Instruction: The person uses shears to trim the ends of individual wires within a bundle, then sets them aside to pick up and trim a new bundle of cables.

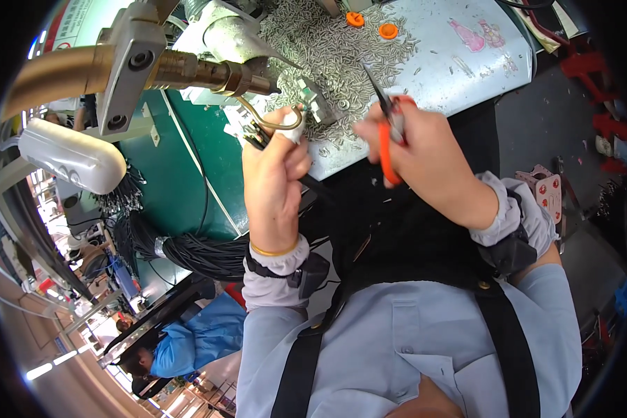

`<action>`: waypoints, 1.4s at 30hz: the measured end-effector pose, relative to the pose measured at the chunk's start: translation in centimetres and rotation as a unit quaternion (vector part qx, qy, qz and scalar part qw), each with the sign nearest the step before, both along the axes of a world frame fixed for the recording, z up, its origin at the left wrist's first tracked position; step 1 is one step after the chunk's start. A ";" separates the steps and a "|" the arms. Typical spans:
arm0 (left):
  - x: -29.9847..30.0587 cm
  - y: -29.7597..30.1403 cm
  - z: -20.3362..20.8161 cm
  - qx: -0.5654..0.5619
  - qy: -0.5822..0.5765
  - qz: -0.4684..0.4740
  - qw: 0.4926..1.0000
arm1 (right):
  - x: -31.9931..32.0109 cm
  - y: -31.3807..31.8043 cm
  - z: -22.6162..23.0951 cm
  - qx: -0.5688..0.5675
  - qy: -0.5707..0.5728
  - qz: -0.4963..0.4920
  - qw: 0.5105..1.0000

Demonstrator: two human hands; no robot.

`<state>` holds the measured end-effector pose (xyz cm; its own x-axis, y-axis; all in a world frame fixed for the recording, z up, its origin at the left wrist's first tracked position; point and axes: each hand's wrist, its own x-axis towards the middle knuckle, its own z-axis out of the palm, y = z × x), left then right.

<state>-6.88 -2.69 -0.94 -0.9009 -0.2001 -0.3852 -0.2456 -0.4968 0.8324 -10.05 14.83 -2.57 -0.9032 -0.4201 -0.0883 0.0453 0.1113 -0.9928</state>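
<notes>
My left hand (275, 174) is closed around several thin black cables (257, 140), beneath the curved brass-coloured tube (294, 127) of a machine. White material covers its thumb tip, and pale cable ends stick out beside it. My right hand (421, 150) grips an orange-handled tool (389, 157) with a long, dark, pointed tip aimed away from me. Motion blurs it, so I cannot tell whether it is scissors or pliers. Just beyond both hands, a small block with a green part (313, 101) stands among a heap of small silvery metal pieces (348, 70).
A thick brass-coloured rod in a metal clamp (136, 66) juts over the left side, above a white cylinder (73, 157). Coiled black cables (202, 254) lie by the green tabletop (181, 146). Two orange rings (388, 31) rest at the far side. A person in blue (202, 338) is at lower left.
</notes>
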 end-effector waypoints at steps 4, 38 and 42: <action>-1.2 -0.7 0.1 -0.023 -0.010 -0.009 1.000 | -2.6 -2.3 0.3 -0.010 0.013 0.013 1.000; 2.8 2.3 0.0 -0.265 0.089 0.034 0.959 | -0.9 -1.5 0.7 0.005 0.185 -0.010 0.983; 4.6 3.5 -0.1 -0.401 0.146 -0.111 0.897 | 0.3 -0.8 2.0 0.059 0.345 0.000 0.937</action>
